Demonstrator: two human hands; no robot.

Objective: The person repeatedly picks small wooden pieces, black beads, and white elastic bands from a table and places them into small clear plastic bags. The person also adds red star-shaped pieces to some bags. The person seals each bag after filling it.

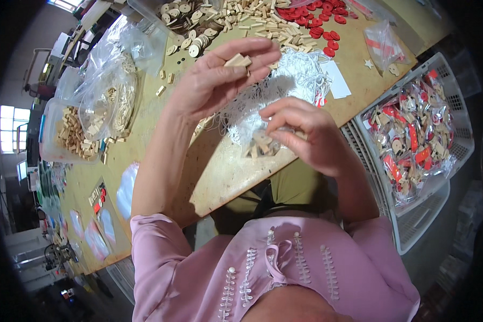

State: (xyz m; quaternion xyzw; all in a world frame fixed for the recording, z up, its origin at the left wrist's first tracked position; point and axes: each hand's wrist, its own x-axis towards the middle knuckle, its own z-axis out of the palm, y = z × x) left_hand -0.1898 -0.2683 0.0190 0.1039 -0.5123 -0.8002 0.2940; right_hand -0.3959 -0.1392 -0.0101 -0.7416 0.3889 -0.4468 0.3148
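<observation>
My left hand [212, 78] is raised over the table, palm turned up, with its thumb and fingers curled around a few small wooden blocks [238, 61]. Lower and to the right, my right hand [308, 134] pinches the top of a small clear plastic bag [261, 147]. Wooden pieces show through the bag, which hangs by the table's near edge. Behind both hands lies a tangled heap of white string [304, 72], partly covered by my left fingers.
Wooden blocks [263, 24], round wooden discs [198, 42] and red discs [330, 36] lie heaped at the far side. A plastic tub [51, 139] of blocks stands left. To the right, a crate [463, 104] holds many filled bags. White cards [336, 80] lie beside the string.
</observation>
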